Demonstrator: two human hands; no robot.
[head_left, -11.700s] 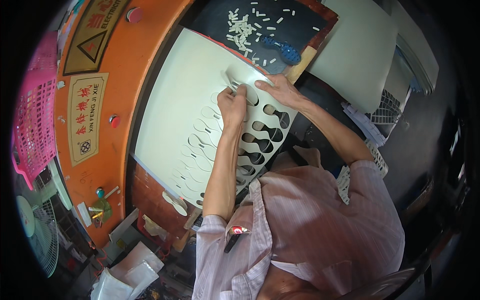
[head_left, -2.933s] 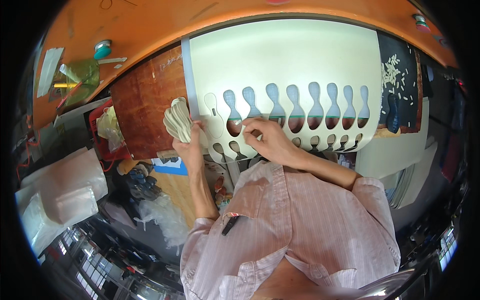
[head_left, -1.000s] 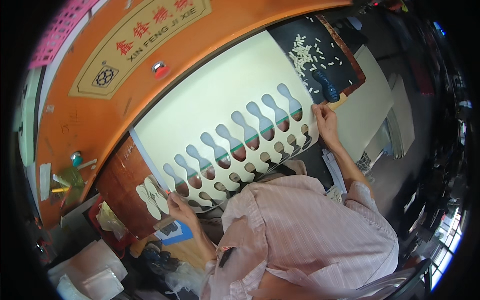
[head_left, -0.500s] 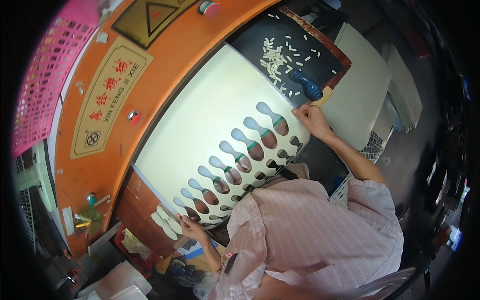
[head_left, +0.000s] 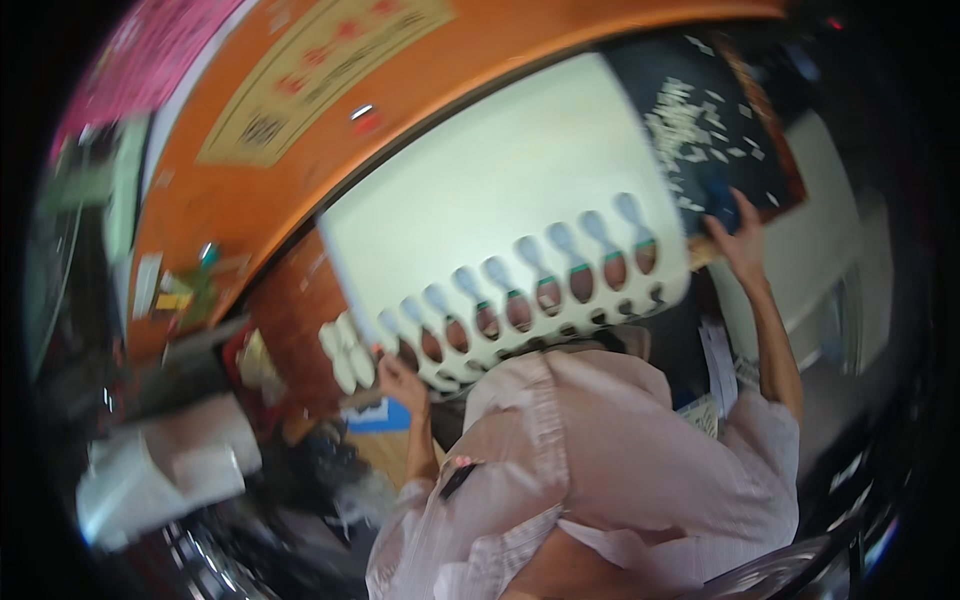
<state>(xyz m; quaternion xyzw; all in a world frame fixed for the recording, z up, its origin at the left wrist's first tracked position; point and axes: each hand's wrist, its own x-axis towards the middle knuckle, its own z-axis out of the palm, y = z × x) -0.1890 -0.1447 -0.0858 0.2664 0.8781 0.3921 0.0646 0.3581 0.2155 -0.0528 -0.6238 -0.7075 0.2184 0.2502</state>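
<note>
- Motion blur is smearing the whole head view, so fine detail is not showing.
- Left hand [head_left: 398, 377] is sitting at the lower left corner of the white die-cut sheet [head_left: 500, 225]; fingers are curling closed on a small stack of white cut-out pieces [head_left: 345, 352] that is fanning out just left of that corner.
- Right hand [head_left: 738, 238] is reaching up to the sheet's right edge, fingers spreading apart, touching near a blue object [head_left: 722, 198]; whether it is gripping anything, cannot tell.
- Die-cut sheet is lying tilted across the worktop, its lower edge carrying a row of bowling-pin-shaped holes [head_left: 545, 285] running left to right.
- Dark tray [head_left: 775, 165] with scattered small white scraps [head_left: 685, 125] is lying just right of the sheet, touching or overlapping its upper right corner.
- Orange machine body [head_left: 265, 215] is curving around above and to the left of the sheet, bearing a yellowish label plate [head_left: 320, 75].
- Person's pale pink striped shirt [head_left: 600, 450] is filling the lower centre.
</note>
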